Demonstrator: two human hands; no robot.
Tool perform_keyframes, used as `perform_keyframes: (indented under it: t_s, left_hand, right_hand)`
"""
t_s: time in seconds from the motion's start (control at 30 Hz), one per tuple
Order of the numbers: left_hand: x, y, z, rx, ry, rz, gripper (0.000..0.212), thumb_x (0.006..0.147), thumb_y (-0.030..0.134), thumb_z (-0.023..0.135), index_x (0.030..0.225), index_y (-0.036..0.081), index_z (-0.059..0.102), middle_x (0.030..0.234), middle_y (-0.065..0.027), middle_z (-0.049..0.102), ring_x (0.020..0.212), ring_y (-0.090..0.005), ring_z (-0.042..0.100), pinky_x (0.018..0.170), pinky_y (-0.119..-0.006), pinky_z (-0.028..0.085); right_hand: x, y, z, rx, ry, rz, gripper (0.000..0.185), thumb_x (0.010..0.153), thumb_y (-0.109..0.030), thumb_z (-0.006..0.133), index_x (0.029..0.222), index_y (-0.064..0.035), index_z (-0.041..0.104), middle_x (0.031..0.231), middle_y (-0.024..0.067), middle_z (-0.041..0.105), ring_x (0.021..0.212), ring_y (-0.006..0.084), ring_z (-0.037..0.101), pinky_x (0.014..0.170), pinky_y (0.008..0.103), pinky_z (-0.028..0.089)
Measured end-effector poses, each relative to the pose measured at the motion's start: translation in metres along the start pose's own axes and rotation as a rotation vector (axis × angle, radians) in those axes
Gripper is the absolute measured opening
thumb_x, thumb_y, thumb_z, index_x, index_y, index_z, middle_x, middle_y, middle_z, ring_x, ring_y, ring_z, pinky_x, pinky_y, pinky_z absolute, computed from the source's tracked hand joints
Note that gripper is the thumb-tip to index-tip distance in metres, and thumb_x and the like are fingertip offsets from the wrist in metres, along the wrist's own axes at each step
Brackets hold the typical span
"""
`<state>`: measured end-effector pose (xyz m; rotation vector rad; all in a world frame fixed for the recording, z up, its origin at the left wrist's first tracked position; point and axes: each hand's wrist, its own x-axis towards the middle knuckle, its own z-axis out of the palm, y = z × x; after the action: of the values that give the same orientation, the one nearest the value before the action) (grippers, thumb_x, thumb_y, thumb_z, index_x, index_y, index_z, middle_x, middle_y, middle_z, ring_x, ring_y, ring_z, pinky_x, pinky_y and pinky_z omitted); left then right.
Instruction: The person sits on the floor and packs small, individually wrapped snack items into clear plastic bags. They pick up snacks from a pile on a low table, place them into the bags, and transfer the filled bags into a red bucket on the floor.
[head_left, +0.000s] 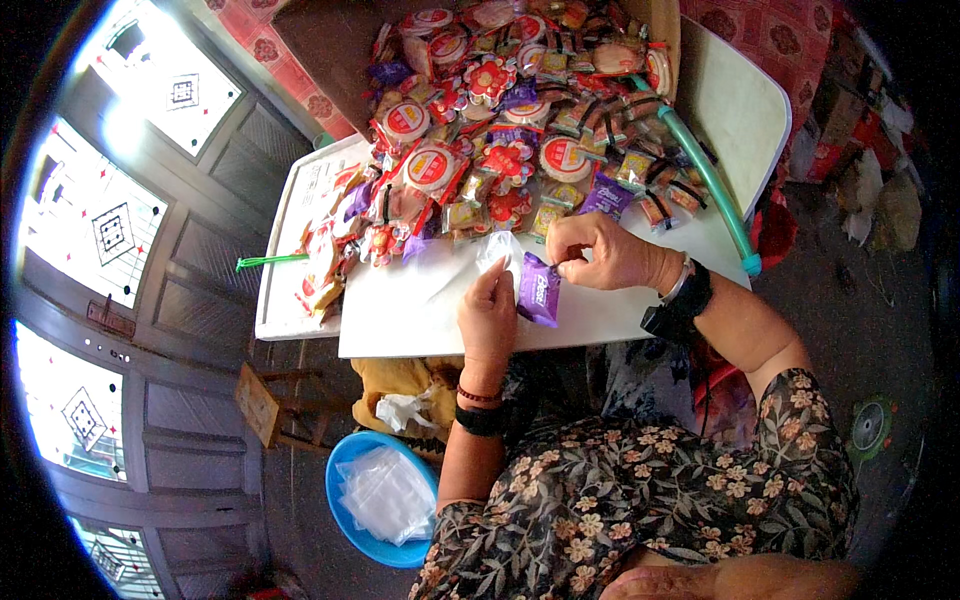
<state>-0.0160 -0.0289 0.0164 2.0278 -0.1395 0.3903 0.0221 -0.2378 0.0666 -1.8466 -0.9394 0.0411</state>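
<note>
Between my hands hangs a small purple wrapped snack packet (538, 291), whose upper right corner is pinched by the fingers of my right hand (607, 251). My left hand (487, 311) is closed on the edge of a clear plastic bag (499, 251) just left of the packet. Beyond both hands lies a large heap of wrapped snacks, with round red-and-white packets (431, 171), red flower-shaped packets (508, 159) and another purple packet (606, 196) at its near side. The heap spreads over a white board (405, 322).
A blue basin (337, 517) of clear plastic bags (386, 495) stands below the table at the left. A green tube (705, 180) curves along the heap's right side. Green ties (270, 261) jut out at the left, above a wooden stool (259, 405). A cardboard box (319, 45) stands behind.
</note>
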Motion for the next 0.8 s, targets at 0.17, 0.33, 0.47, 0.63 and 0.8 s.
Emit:
perform_keyframes:
  t_s: [0.17,0.33,0.47,0.63,0.8]
  left_hand:
    - [-0.001,-0.008,0.001,0.003,-0.051,0.02,0.022,0.092,0.013,0.06,0.111,0.003,0.068,0.082,-0.0204,0.067,0.069,-0.0262,0.065,0.065,-0.034,0.05]
    - [-0.005,-0.004,-0.002,0.118,-0.09,0.08,0.025,0.091,0.01,0.058,0.114,0.008,0.067,0.087,-0.02,0.066,0.078,-0.0354,0.065,0.068,-0.04,0.05]
    - [-0.006,0.003,-0.002,0.184,-0.105,0.099,0.027,0.091,0.007,0.056,0.117,0.008,0.065,0.088,-0.0203,0.066,0.081,-0.0382,0.064,0.07,-0.042,0.051]
    - [-0.002,0.003,-0.006,0.065,-0.097,0.104,0.027,0.092,0.005,0.054,0.117,0.006,0.065,0.093,-0.0218,0.067,0.086,-0.0367,0.066,0.073,-0.039,0.051]
    - [-0.002,0.008,-0.007,-0.004,-0.143,0.003,0.025,0.093,0.005,0.053,0.114,0.004,0.066,0.096,-0.0229,0.067,0.088,-0.0352,0.067,0.076,-0.037,0.051]
  right_hand:
    - [0.001,0.006,0.008,-0.123,0.063,-0.106,0.007,0.072,0.004,0.054,0.074,-0.0011,0.05,0.07,0.0061,0.048,0.064,0.0144,0.045,0.058,0.0303,0.039]
    - [0.002,0.008,0.012,-0.167,0.09,-0.049,0.009,0.073,0.005,0.055,0.074,-0.0015,0.049,0.07,0.0073,0.047,0.064,0.0168,0.046,0.058,0.0317,0.04]
    - [0.001,0.011,0.018,-0.163,0.128,-0.071,0.01,0.073,0.005,0.055,0.075,-0.0016,0.048,0.07,0.0074,0.047,0.064,0.0171,0.046,0.058,0.0319,0.04]
    - [0.002,0.012,0.024,-0.151,0.198,-0.046,0.01,0.075,0.005,0.055,0.075,-0.0012,0.048,0.07,0.0076,0.047,0.064,0.017,0.047,0.059,0.032,0.041]
    - [0.001,0.015,0.026,-0.181,0.127,-0.024,0.009,0.077,0.004,0.057,0.075,-0.0016,0.05,0.069,0.0075,0.049,0.063,0.0165,0.048,0.058,0.0312,0.041]
